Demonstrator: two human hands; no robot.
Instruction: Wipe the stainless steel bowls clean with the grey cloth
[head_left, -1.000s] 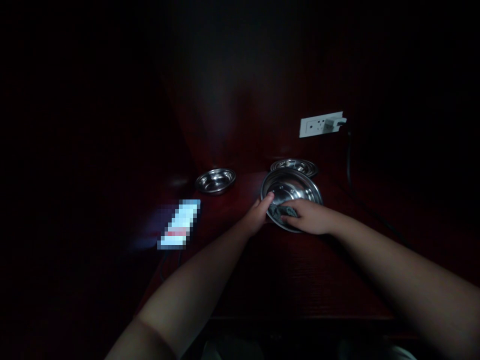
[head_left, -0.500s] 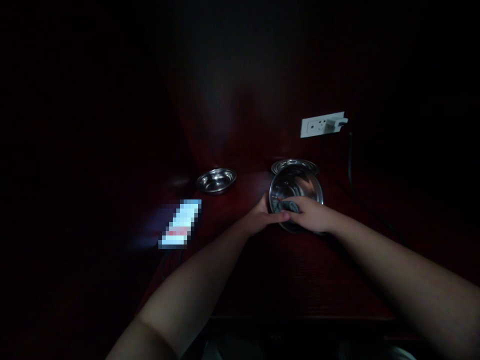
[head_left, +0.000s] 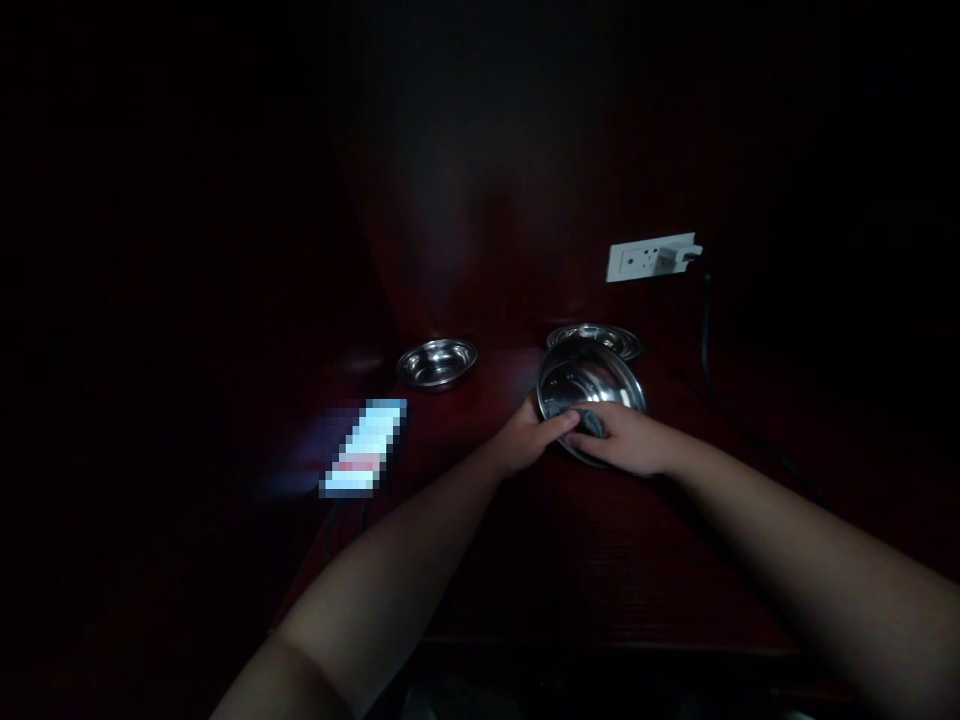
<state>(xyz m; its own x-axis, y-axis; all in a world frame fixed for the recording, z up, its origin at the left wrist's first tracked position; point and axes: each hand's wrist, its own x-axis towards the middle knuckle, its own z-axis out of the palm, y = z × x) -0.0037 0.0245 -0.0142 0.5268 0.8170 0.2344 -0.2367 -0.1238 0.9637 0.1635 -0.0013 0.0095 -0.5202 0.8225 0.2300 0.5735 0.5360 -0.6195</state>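
A shiny steel bowl (head_left: 592, 380) is tilted toward me on the dark red table (head_left: 585, 560). My left hand (head_left: 529, 440) grips its near left rim, thumb over the edge. My right hand (head_left: 626, 440) presses a small grey cloth (head_left: 589, 422) against the bowl's near inside wall, fingers closed on it. The room is very dark.
A second steel bowl (head_left: 436, 362) sits to the left, and a flat steel plate (head_left: 596, 338) lies just behind the held bowl. A lit phone (head_left: 365, 447) lies at the left. A white wall socket (head_left: 651, 258) holds a plug with a black cable (head_left: 706, 320) hanging down.
My left hand shifted from touching the rim to gripping it. The bowl tilted up more toward me, and the cloth moved along its near inside wall.
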